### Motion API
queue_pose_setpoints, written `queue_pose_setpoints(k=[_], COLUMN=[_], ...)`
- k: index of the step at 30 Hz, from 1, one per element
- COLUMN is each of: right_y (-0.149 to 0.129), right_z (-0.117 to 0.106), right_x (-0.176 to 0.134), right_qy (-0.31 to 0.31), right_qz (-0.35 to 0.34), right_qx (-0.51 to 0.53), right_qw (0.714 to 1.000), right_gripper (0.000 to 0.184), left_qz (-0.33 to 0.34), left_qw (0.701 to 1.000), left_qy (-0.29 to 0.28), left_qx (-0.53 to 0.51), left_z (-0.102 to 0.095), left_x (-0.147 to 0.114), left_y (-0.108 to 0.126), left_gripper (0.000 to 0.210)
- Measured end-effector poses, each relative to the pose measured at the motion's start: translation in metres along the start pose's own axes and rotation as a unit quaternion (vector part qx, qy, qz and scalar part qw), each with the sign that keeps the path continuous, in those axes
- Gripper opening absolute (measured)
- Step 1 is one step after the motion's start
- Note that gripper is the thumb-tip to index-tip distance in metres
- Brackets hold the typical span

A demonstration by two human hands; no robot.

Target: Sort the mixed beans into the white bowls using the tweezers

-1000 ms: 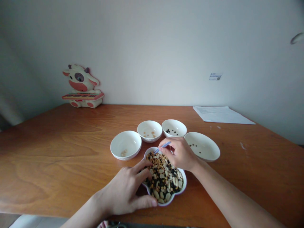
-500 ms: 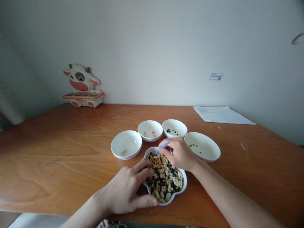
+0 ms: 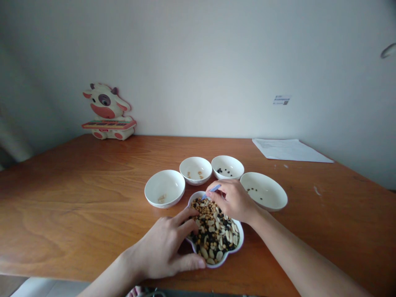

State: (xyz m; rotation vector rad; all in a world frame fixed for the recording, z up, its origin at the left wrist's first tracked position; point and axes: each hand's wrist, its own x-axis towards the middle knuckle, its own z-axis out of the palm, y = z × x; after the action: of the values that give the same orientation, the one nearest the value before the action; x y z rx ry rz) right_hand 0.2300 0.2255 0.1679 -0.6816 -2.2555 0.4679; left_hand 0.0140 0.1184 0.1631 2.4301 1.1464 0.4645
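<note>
A white flower-shaped dish (image 3: 240,241) is filled with a mix of peanuts (image 3: 228,236), yellow beans (image 3: 206,211) and dark beans. My left hand (image 3: 165,243) holds it from the left, fingers curled over the rim and thumb on the near edge. Above the dish's far side, my right hand (image 3: 233,198) pinches slim lavender tweezers (image 3: 213,190), their lower end pointing down among the beans. Whether a bean is between the tips cannot be made out.
Four white bowls arc behind the dish: a left bowl (image 3: 165,181) with a few pale pieces, a second bowl (image 3: 195,163) with tan pieces, a third (image 3: 232,163) with black beans, a right bowl (image 3: 274,192) with dark beans. A cow toy (image 3: 108,111) and papers (image 3: 287,148) stand farther back.
</note>
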Motion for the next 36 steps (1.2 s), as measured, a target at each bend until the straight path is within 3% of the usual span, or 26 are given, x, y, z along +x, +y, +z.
queue_pose_setpoints(k=[36], right_y=[-0.0007], right_z=[-0.0032], right_x=[0.0], right_qy=[0.02], right_qz=[0.009], right_qx=[0.005], right_qw=[1.0], right_gripper=[0.016], left_qz=[-0.001], left_qw=[1.0], left_qy=[-0.001], left_qx=[-0.003], left_z=[0.0001], left_x=[0.0002], left_y=[0.0018], left_gripper=[0.049])
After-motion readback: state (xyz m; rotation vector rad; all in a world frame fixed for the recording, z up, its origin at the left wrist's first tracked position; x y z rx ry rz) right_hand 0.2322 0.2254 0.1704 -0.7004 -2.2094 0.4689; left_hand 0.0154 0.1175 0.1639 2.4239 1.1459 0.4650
